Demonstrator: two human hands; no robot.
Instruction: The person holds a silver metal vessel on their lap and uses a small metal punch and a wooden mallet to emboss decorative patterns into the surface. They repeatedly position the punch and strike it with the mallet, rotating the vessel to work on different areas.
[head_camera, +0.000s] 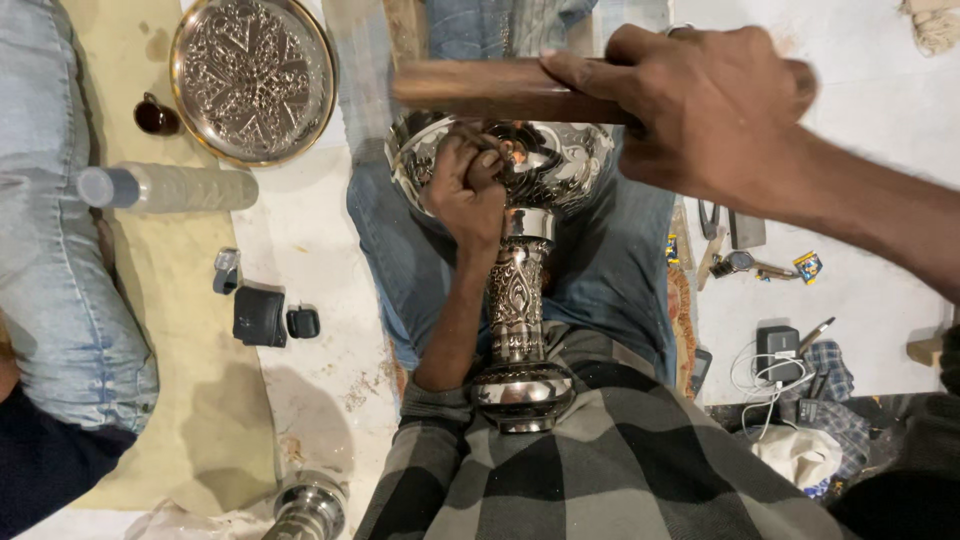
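- Across the person's lap, a tall silver goblet (520, 300) lies with its foot against the checked shirt and its bowl pointing away, over the jeans.
- Left hand (470, 195) is curled into a fist at the bowl's rim, fingers pressed together around something small; what it pinches cannot be told.
- Right hand (700, 105) is wrapped tight around a wooden mallet (480, 90), held level just above the bowl.
- By the look of it, the stem and foot already carry full raised pattern, and the bowl shows ornament too; work at the rim seems in hand, and how much remains cannot be judged.
- Upper left, an embossed round silver tray (252, 75) lies finished-looking on the floor, with a grey-capped plastic bottle (165, 187) just below it.
- Right of the knees, a small blue-and-yellow packet (807, 266) lies near a white charger (777, 345); no label is readable.
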